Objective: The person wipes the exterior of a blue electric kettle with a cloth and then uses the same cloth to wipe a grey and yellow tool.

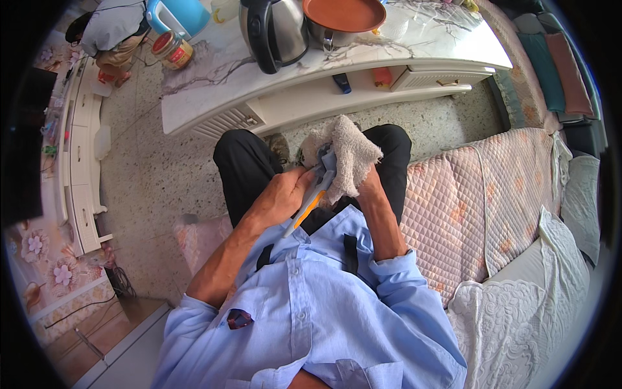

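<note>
Above my lap, my left hand (287, 191) grips a grey hand tool (307, 209) with an orange inlay along its handle. The handle slants down towards my shirt, and the tool's head meets a beige terry cloth (347, 155). My right hand (370, 185) holds this cloth bunched against the head of the tool. Fabric covers most of the right fingers, so only the wrist and the back of the hand show. What kind of tool it is, I cannot tell.
Before my knees stands a marble-topped table (218, 73) bearing a steel kettle (286, 34), a jar (172, 50), a blue pitcher (182, 17) and a pot with a brown lid (345, 14). A quilted sofa (452, 209) lies right. Another person (114, 29) bends at far left.
</note>
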Demonstrator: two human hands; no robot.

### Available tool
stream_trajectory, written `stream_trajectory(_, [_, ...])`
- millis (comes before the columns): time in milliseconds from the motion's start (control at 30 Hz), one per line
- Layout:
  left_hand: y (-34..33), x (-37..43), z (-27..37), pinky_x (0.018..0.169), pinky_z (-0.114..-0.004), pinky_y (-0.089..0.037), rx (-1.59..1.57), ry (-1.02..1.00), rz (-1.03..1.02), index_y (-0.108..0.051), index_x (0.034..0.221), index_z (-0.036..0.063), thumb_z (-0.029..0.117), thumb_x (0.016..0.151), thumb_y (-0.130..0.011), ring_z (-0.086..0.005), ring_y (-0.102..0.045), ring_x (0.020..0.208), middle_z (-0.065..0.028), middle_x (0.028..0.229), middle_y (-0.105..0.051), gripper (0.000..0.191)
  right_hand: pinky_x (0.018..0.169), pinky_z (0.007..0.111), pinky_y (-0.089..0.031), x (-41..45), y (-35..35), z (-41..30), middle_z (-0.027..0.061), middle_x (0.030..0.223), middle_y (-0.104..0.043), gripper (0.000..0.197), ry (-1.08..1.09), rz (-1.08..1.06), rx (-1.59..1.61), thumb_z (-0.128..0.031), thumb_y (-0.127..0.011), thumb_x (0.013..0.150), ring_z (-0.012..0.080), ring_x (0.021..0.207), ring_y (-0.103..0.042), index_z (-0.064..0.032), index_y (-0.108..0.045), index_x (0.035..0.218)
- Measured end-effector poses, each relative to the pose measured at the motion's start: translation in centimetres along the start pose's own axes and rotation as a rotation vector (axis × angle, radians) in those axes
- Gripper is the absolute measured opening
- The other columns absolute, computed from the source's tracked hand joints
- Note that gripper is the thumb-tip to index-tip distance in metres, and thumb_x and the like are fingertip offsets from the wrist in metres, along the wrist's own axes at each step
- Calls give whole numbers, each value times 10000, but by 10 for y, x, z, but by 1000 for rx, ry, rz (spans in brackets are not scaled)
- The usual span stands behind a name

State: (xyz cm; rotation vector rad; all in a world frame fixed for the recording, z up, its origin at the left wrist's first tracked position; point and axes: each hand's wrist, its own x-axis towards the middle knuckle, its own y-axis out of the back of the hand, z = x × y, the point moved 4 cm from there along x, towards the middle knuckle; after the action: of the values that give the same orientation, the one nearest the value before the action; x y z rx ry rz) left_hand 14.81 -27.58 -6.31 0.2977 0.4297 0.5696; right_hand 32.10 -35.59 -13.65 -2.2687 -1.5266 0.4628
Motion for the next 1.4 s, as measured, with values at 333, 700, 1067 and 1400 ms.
stream_trajectory(333, [-1, 1, -20, 678, -333, -492, -339, 165, -247, -648, 1016, -36, 274, 1069, -480, -129, -574, 719, -71, 784, -645, 357, 561, 355, -559, -5, -65, -62, 74, 928, -644, 264, -251, 219, 233, -240, -579, 971, 184, 734, -655, -15, -551, 1104])
stream_trajectory(700, [6, 0, 2, 737, -353, -500, -15, 12, -161, -633, 1003, -83, 243, 1051, -499, -186, -614, 762, -155, 833, -689, 356, 810, 272, -551, 2, -15, -22, 43, 1063, -671, 382, -61, -263, 39, -129, -701, 921, 92, 899, -638, 2, -598, 1264])
stream_trajectory(1067, [-10, -15, -16, 453, -209, -359, -678, 262, -344, -642, 955, 18, 340, 1059, -496, -43, -448, 513, -1, 654, -551, 369, 740, 324, -606, -14, -43, -3, 148, 1164, -664, 558, -365, -69, 658, -479, -528, 1002, 229, 920, -699, -22, -567, 1320])
stream_trajectory(1400, [-76, -33, -1, 345, -253, -242, -1368, 506, -617, -576, 954, 95, 566, 1052, -343, -90, -253, 356, -7, 509, -376, 534, 934, 337, -544, -13, -45, -50, 101, 1251, -623, 453, 526, 332, -756, -225, -635, 982, 234, 1051, -644, -31, -500, 1368])
